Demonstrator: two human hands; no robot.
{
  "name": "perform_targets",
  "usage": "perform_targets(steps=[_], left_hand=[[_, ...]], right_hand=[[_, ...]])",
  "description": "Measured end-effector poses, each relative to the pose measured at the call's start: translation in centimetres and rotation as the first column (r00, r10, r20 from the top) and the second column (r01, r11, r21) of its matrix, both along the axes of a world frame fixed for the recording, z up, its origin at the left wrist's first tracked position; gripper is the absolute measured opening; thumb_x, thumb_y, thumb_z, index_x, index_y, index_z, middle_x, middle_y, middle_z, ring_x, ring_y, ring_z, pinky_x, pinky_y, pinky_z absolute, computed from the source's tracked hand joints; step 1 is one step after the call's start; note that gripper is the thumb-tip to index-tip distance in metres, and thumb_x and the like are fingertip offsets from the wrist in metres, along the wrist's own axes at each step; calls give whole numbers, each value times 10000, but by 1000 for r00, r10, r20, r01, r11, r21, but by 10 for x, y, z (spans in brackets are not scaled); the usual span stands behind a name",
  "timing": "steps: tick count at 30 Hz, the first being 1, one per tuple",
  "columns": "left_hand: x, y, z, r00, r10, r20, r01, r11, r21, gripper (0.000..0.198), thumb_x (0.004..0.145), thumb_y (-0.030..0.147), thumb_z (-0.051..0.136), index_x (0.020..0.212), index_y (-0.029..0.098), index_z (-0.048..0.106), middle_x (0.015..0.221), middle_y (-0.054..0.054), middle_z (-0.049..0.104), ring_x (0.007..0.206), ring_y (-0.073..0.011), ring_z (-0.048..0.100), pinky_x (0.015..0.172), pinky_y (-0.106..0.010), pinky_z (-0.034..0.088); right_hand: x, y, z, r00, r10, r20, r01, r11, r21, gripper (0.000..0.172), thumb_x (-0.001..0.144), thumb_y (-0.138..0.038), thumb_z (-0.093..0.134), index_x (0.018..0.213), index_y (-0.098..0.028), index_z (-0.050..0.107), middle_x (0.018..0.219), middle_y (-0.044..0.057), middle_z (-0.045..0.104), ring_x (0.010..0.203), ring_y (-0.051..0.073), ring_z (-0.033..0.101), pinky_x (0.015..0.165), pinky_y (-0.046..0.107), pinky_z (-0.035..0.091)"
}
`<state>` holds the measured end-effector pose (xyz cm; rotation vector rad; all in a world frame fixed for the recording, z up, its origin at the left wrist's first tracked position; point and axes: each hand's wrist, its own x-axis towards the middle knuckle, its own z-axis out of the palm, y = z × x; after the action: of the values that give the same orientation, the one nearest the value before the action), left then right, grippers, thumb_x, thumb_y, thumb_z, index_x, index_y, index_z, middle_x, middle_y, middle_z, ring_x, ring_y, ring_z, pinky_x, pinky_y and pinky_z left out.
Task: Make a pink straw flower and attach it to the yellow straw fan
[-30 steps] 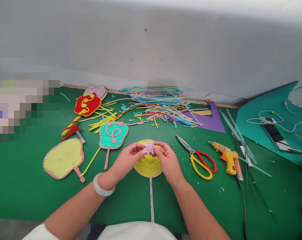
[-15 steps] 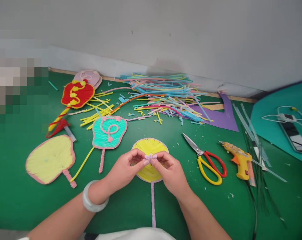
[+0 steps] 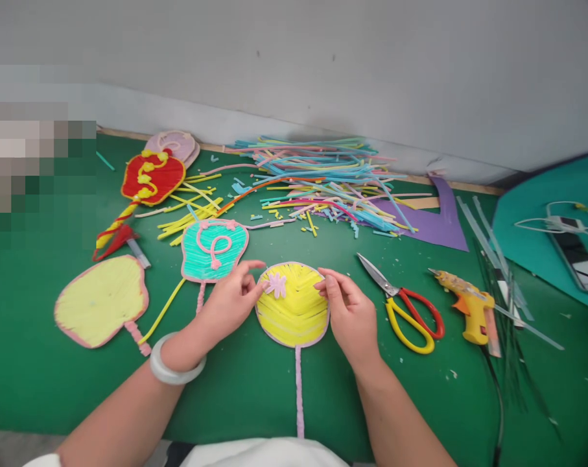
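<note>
A round yellow fan [image 3: 294,324] with a lilac rim and a lilac handle [image 3: 299,389] lies on the green table in front of me. On its upper left part rests a small lilac flower [image 3: 276,285]. My left hand [image 3: 233,295] is at the fan's left edge, its fingertips beside the flower, index finger stretched out and nothing gripped. At the fan's upper right edge is my right hand [image 3: 349,311], fingers apart and holding nothing.
Scissors [image 3: 395,301] and a yellow glue gun [image 3: 469,305] lie at right, by clear sticks [image 3: 498,259]. Left are a teal fan [image 3: 196,256], a pale yellow fan [image 3: 102,301] and a red fan [image 3: 164,181]. Coloured stems [image 3: 313,168] are piled behind.
My hands have moved apart from above the fan's middle to its two sides. The lilac flower, earlier between the fingers of both hands, now lies on the fan's upper left.
</note>
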<state>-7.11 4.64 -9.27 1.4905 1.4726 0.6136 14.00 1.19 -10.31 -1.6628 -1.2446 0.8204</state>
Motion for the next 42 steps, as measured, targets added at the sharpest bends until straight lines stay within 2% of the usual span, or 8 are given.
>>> perform_targets(steps=[2,5,11,15,25,29,33,42], left_hand=[[-2,0,-3,997,70,-29,-67,992,102,382,883,372,528,1215,184,544,654,46,538,597,-140,522,577,-256,410],[-5,0,-5,984,113,-137,-73,961,267,238,898,334,514,1067,195,608,825,-11,596,735,-166,574,682,-296,454],[1,-6,-13,933,-84,-349,200,930,308,207,876,279,610,1049,163,605,911,-49,544,863,-223,570,763,-362,480],[6,-10,-21,917,-138,-375,263,915,306,224,878,253,634,1075,157,590,957,-63,539,941,-246,558,834,-404,479],[9,-12,-19,965,-197,-171,243,920,307,42,890,162,566,918,193,571,948,-48,599,957,-224,545,854,-400,450],[15,-15,-14,974,-68,217,53,996,71,216,883,286,612,1071,219,530,991,-44,648,981,-208,609,871,-377,473],[20,-18,-11,809,85,582,47,977,-209,347,850,376,672,1103,218,493,1005,-46,706,1005,-192,654,899,-339,487],[17,-15,-7,787,149,598,-2,971,-239,293,782,384,741,932,177,600,846,5,673,814,-122,632,754,-235,493]], right_hand=[[-1,1,-4,996,24,82,-29,998,51,272,934,-404,510,1025,-241,708,848,34,719,777,186,659,744,322,519],[-2,2,-9,977,71,203,-101,984,143,217,933,-323,519,999,-234,705,882,39,708,824,188,644,765,328,512],[-3,3,-17,953,110,281,-168,967,191,182,938,-244,521,987,-225,696,890,42,683,861,189,618,789,339,503],[-3,4,-20,943,141,301,-208,956,206,180,943,-228,520,999,-226,691,907,47,680,884,194,612,804,347,495],[-12,-1,-25,883,305,358,-376,914,150,134,928,-255,585,1002,-240,696,948,28,723,919,210,630,844,380,420],[-14,-4,-17,957,268,113,-276,958,70,109,909,-301,598,899,-235,684,899,20,726,875,200,650,814,358,452],[-16,-7,-11,961,180,-208,-198,978,-69,175,880,-398,622,897,-232,671,902,25,720,828,188,662,755,322,505],[-16,-6,-7,956,286,-64,-282,958,58,327,864,-298,646,1190,-284,619,971,8,710,888,165,645,835,314,497]])
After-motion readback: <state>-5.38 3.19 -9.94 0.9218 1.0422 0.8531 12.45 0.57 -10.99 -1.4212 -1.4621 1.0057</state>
